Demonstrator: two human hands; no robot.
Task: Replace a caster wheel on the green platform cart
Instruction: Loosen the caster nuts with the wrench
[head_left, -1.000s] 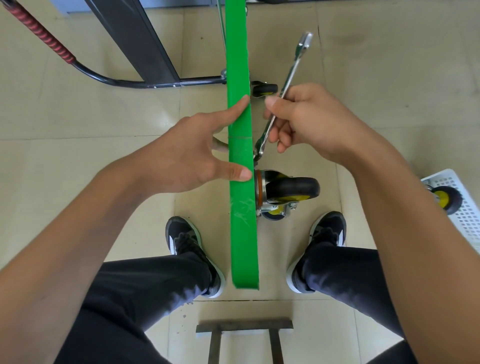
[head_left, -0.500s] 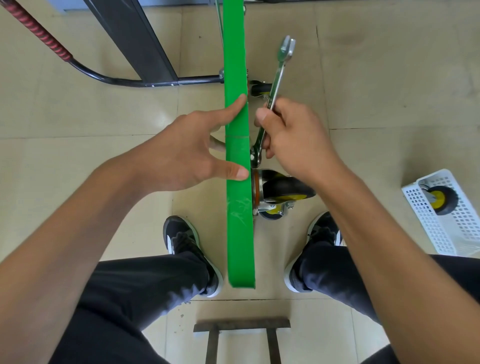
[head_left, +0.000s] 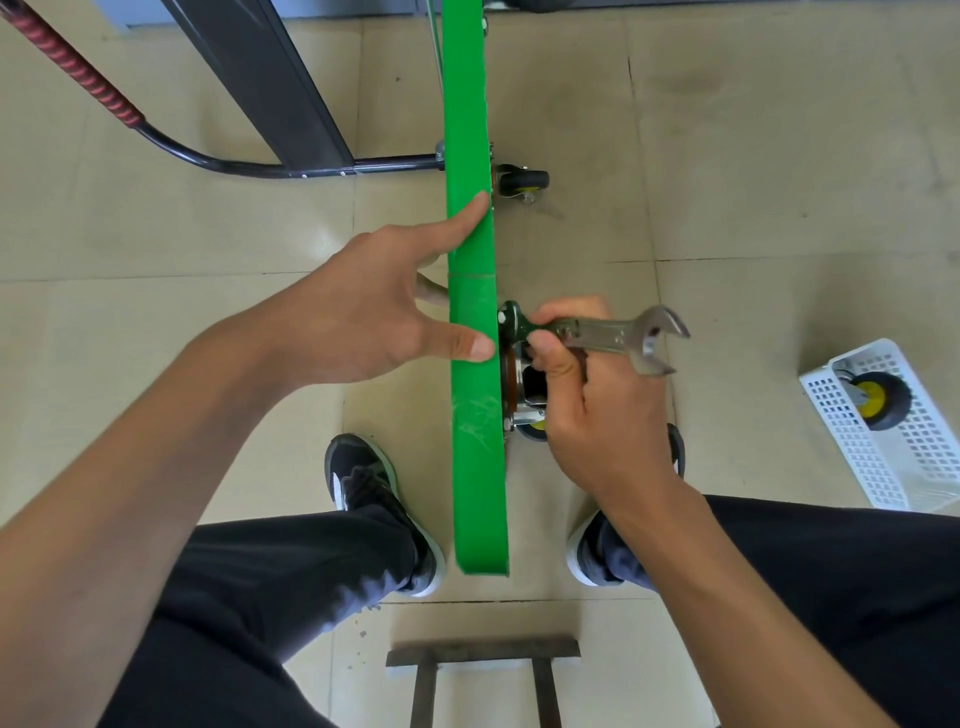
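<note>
Green deck first: the platform cart (head_left: 475, 322) stands on its edge between our feet, and the near caster wheel (head_left: 530, 395) sits against its underside, mostly hidden behind our right hand (head_left: 592, 415). We judge the job midway, a fastener being worked, tightened or loosened we cannot tell. That hand curls round the combination wrench (head_left: 597, 335), ring end on the bolt. Our left hand (head_left: 374, 322) braces the deck, fingers spread. Another caster (head_left: 878, 400) lies in a white basket (head_left: 883, 467), well apart.

head cam | 1 view | faces steeply down | close over hands, floor (head_left: 727, 130)
</note>
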